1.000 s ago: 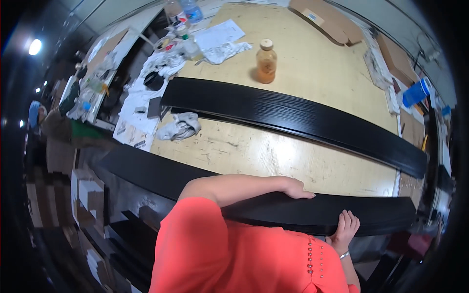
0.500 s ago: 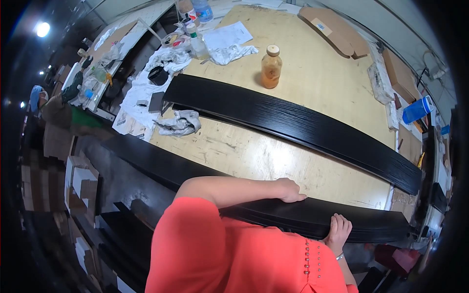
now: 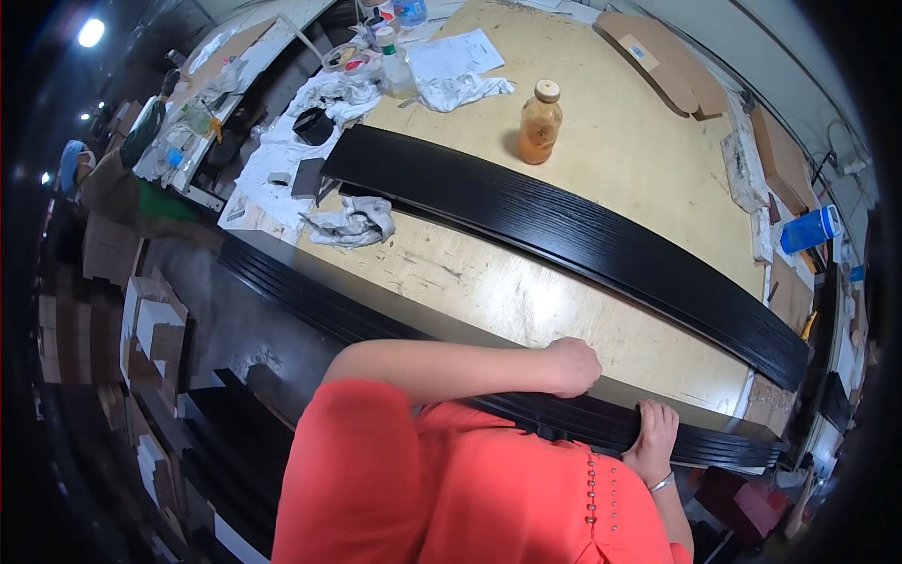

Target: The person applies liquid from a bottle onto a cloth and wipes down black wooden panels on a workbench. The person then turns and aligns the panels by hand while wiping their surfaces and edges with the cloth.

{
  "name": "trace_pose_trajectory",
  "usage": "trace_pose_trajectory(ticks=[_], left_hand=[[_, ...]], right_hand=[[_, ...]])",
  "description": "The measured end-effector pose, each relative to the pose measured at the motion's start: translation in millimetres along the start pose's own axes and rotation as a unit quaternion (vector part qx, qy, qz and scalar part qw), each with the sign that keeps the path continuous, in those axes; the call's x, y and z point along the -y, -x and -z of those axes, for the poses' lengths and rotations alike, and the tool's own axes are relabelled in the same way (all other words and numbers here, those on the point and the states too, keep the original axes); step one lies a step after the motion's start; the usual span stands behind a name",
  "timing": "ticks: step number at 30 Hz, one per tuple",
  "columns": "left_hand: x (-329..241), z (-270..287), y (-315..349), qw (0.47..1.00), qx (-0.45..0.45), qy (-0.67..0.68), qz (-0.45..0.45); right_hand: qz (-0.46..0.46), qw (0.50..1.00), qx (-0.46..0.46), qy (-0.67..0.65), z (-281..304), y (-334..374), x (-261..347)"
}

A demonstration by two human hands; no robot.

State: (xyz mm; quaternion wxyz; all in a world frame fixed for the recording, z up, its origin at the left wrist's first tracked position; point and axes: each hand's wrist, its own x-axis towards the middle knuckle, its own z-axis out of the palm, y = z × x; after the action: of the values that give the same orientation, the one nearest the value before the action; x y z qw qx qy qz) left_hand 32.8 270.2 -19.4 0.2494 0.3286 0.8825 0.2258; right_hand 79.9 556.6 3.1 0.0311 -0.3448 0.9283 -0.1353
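Near board (image 3: pixel 282 277): rolled since the earlier frame, so its grooved side now shows; it runs along the near edge of the surface (image 3: pixel 451 273).
Left hand (image 3: pixel 571 367): fingers curled at the board's far edge, seemingly to steady it; whether they grip, I cannot tell.
Right hand (image 3: pixel 655 432): clamped on the grooved side towards the right end, probably to control the tilt.
Far board (image 3: pixel 564 226): laid across, well apart, perhaps leaving handling room.
Bottle (image 3: pixel 540 124): upright beyond both boards, likely safe from knocks.
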Motion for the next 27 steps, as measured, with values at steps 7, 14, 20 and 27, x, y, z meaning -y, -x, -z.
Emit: trace_pose_trajectory(ticks=[7,14,20,27], left_hand=[[-22.2,-6.4,62.9,0.988,-0.127,0.033,0.076],[-27.2,-12.7,88.3,0.971,-0.189,-0.117,0.09],[-24.0,-21.9,92.1,0.968,-0.226,-0.074,0.084],[93.4,62.7,202.7,0.821,-0.447,0.106,0.338]], right_hand=[[-0.016,0.999,0.035,-0.017,5.2,-20.4,-12.5],[-0.032,0.995,0.091,0.029,9.8,-35.9,-6.1],[0.007,0.997,0.081,0.001,-0.8,-61.0,66.9],[-0.061,0.998,0.006,0.024,-24.5,-66.1,81.6]])
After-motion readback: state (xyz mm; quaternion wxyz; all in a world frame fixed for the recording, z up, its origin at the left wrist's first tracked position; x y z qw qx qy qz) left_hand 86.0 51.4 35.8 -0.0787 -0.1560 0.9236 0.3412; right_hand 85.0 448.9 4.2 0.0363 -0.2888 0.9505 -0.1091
